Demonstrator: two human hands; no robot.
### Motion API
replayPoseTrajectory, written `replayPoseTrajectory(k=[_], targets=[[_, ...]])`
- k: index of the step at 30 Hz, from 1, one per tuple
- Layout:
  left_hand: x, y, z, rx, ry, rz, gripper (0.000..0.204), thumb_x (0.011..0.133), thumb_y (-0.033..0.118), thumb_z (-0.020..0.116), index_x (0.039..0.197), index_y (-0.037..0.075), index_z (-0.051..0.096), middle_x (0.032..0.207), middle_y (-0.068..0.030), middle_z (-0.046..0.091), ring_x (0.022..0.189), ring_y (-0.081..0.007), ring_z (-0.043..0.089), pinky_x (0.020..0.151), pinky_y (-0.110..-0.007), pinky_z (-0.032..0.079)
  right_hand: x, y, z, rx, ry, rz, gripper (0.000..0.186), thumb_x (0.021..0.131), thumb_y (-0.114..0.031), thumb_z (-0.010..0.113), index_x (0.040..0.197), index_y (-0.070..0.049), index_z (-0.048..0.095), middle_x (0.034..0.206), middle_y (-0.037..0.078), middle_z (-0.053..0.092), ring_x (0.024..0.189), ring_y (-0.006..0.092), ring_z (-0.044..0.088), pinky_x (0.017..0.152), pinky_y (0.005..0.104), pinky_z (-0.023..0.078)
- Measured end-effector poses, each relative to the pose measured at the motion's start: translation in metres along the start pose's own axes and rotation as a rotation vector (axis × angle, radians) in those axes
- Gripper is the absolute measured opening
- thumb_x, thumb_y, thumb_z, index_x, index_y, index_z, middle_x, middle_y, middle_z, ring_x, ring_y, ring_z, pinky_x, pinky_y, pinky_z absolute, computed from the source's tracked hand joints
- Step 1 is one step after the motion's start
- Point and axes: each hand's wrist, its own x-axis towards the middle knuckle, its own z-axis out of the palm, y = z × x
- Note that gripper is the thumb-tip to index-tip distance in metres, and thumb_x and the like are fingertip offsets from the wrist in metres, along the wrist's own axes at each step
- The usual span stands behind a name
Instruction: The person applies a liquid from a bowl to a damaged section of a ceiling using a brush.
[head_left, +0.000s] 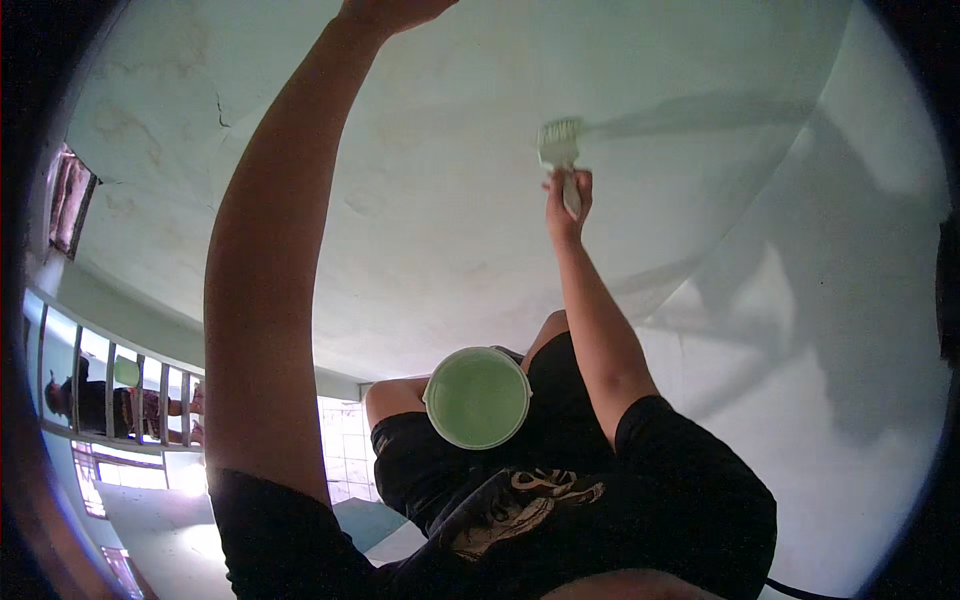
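Observation:
My right hand [568, 208] is closed around the handle of a flat paintbrush [560, 143], with the pale bristles pointing up the light green wall [450, 210]. The bristles appear close to or against its surface. My left arm is raised along the left side of the view. Only the lower part of my left hand [395, 12] shows at the top edge; its fingers are cut off. A round white bucket [478, 447] with light green paint inside stands by my lap, between my thighs, apart from both hands.
The wall meets another pale wall [870, 330] at a corner on the right, where shadows fall. At far left is a railing [78, 365], with a person [120, 405] in dark clothes and a green bucket [127, 371] behind it. A small framed opening [72, 203] sits above.

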Motion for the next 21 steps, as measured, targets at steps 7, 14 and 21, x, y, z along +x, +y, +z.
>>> replayPoseTrajectory(k=[7, 14, 21], targets=[[-0.005, 0.002, 0.008, -0.029, 0.037, 0.040, 0.079, 0.087, 0.056, 0.051, 0.141, 0.001, 0.033, 0.152, -0.0168, 0.021, 0.140, -0.0301, 0.021, 0.115, -0.040, 0.017, -0.027, 0.055, -0.027, -0.305, 0.114, -0.093, 0.016, 0.086, -0.006, 0.060, 0.091, -0.004, 0.045, 0.085, 0.005, 0.054, 0.069, 0.0109, 0.055, 0.061, 0.0271, 0.052], [-0.009, 0.000, 0.007, -0.035, -0.004, 0.001, 0.077, 0.087, 0.055, 0.052, 0.140, 0.001, 0.036, 0.151, -0.0167, 0.023, 0.140, -0.0298, 0.021, 0.115, -0.039, 0.017, 0.079, -0.101, 0.055, 0.204, 0.120, -0.021, 0.017, 0.087, -0.007, 0.058, 0.094, -0.001, 0.044, 0.090, 0.009, 0.056, 0.074, 0.0161, 0.060, 0.065, 0.0287, 0.055], [-0.002, 0.003, -0.003, -0.054, -0.071, -0.005, 0.077, 0.088, 0.056, 0.051, 0.141, 0.003, 0.035, 0.152, -0.0157, 0.020, 0.141, -0.0289, 0.019, 0.116, -0.039, 0.016, 0.041, -0.042, 0.023, -0.012, 0.007, -0.131, 0.015, 0.091, -0.008, 0.057, 0.092, -0.001, 0.044, 0.086, 0.007, 0.053, 0.080, 0.0148, 0.060, 0.069, 0.0312, 0.057]])
